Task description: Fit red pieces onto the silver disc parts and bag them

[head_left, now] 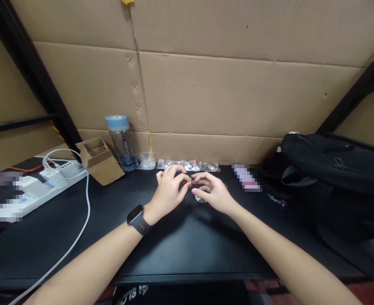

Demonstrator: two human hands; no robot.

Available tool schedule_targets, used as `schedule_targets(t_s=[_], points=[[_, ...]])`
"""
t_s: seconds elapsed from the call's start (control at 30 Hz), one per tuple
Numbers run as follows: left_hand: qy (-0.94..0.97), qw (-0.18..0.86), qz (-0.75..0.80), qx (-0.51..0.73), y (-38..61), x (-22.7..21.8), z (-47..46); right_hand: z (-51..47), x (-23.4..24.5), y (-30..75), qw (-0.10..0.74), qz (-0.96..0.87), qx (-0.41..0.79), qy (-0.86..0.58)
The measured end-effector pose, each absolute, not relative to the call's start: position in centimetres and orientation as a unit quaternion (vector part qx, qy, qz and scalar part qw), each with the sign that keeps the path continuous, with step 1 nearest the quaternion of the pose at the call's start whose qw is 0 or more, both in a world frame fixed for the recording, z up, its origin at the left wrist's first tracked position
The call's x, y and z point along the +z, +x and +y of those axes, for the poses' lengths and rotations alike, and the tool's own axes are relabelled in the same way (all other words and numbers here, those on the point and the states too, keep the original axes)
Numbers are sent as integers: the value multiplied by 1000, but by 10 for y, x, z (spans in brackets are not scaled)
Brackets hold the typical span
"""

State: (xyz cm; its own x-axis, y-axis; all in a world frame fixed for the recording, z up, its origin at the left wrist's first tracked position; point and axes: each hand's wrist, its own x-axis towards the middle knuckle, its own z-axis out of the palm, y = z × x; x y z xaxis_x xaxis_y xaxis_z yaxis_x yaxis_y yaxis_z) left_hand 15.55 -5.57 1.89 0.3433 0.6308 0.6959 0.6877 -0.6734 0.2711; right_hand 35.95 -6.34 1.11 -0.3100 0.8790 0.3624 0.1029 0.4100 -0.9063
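My left hand (169, 188) and my right hand (213, 191) meet over the middle of the black table (180, 237). Both pinch a small thin metal piece with a red part (189, 182) between their fingertips. Under my right hand a small round silvery object (200, 198) rests on the table. A black watch (138, 219) sits on my left wrist. Just behind the hands, a row of small clear packets (190, 165) with round silvery parts lies along the cardboard wall.
A clear bottle with a blue lid (121, 142) and an open cardboard box (99, 161) stand at the back left. A white power strip (47, 182) with a white cable (79, 233) lies at the left. A black bag (336, 165) fills the right side.
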Motion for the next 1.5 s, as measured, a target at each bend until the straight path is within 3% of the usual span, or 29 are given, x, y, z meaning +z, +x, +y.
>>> schedule_targets(t_s=[0.13,0.37,0.6,0.93,1.2,1.5], points=[[-814,16,-402,-419,155,20,-57,-60,12,363,457,-747,310,-370],[-829,-25,-387,-402,155,23,-56,-62,14,363,430,-784,250,-370],[-787,-43,-456,-414,127,28,-27,-65,21,375,295,-885,109,-343],[-919,-145,-318,-182,130,18,-34,-67,23,376,236,-903,131,-334],[-936,-116,-280,-178,151,10,-54,-52,14,394,231,-884,69,-401],[-941,-48,-266,-203,152,15,-58,-44,10,398,207,-889,106,-395]])
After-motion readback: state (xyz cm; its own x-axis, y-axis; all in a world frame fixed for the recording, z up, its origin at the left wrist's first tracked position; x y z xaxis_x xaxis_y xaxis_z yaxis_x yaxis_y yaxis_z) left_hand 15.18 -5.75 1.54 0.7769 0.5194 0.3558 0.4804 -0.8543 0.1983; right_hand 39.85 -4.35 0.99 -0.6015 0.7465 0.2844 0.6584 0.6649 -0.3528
